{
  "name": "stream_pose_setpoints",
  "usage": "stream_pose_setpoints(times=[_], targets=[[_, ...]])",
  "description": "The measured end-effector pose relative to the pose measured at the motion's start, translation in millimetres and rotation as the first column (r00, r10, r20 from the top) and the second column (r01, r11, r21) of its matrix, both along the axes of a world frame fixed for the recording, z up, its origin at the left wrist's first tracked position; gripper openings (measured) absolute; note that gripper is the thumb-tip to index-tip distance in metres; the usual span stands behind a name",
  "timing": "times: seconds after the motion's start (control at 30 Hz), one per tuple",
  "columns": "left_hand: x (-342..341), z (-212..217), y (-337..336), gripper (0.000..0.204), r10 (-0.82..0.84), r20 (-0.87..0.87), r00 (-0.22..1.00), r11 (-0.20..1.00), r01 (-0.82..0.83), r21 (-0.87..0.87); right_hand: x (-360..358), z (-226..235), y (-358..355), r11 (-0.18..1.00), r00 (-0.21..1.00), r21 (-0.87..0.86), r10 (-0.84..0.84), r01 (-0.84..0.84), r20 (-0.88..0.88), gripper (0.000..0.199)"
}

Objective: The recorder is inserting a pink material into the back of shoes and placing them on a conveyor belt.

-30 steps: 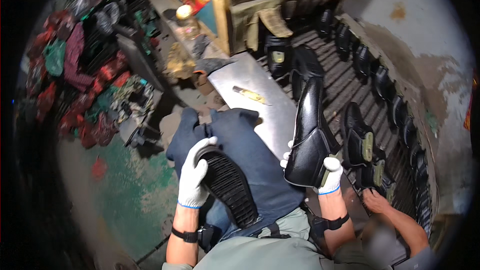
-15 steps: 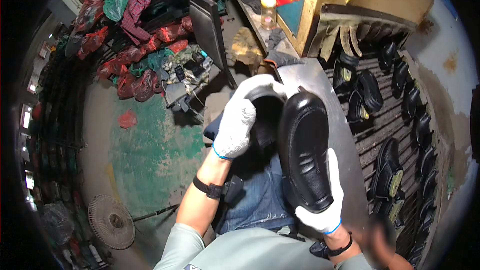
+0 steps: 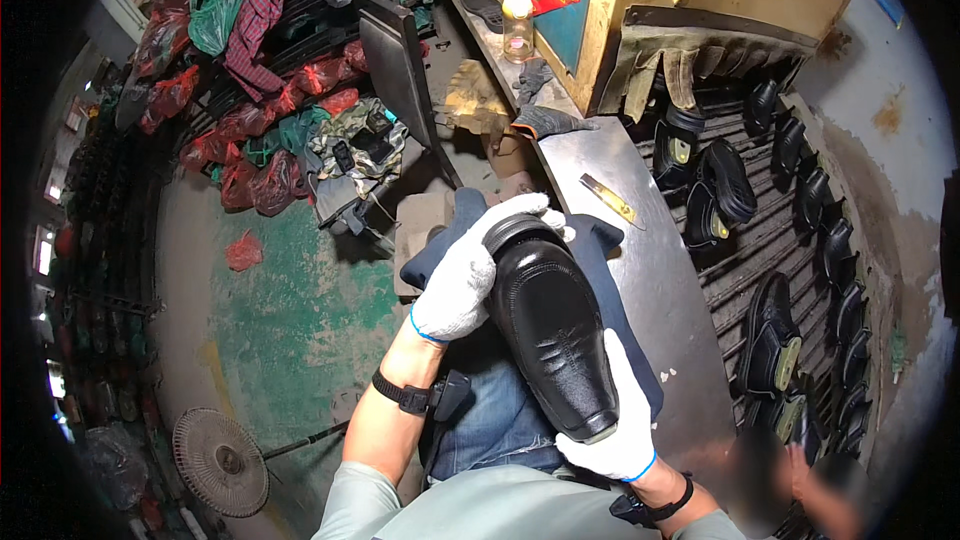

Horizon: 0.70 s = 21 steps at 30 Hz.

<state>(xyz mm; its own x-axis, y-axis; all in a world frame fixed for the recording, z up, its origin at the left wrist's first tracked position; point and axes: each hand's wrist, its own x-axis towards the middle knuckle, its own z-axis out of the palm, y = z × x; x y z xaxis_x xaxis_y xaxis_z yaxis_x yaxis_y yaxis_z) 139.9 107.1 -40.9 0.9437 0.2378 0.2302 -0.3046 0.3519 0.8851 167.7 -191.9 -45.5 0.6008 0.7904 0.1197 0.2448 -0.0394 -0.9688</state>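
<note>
My left hand, in a white knit glove, curls round the toe end of a black leather shoe held above my lap. Between that hand and the toe shows the curved rim of a black sole; most of it is hidden beneath the shoe. At the heel, my right hand, gloved the same way, grips the shoe from below and along its right side. The shoe points away from me, its upper facing up. A light edge shows at its heel. Whether shoe and sole are joined, I cannot tell.
To the right runs a metal bench bearing a yellowish flat tool, a grey glove and a clear bottle. Beyond it, a slatted rack carries black shoes. A fan stands left. Another person's arm appears lower right.
The shoe has moved left, from beside the black sole to over it, covering most of it. Both hands have come closer together. The yellowish tool on the bench now shows.
</note>
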Motion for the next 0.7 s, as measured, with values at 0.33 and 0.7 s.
stream_pose_setpoints(times=[0.33, 0.7], targets=[[-3.4, 0.1, 3.3, 0.108, -0.074, -0.001, 0.997, 0.997, 0.074, -0.007, 3.0, -2.7, 12.3, 0.999, 1.000, -0.031, 0.010, -0.010, 0.009, 0.125], [-31.7, 106.3, 21.4, 0.094, 0.074, -0.327, 0.942, 0.844, 0.115, 0.524, 24.1, -21.0, 69.8, 0.993, 0.891, 0.065, 0.059, -0.098, 0.449, 0.109]])
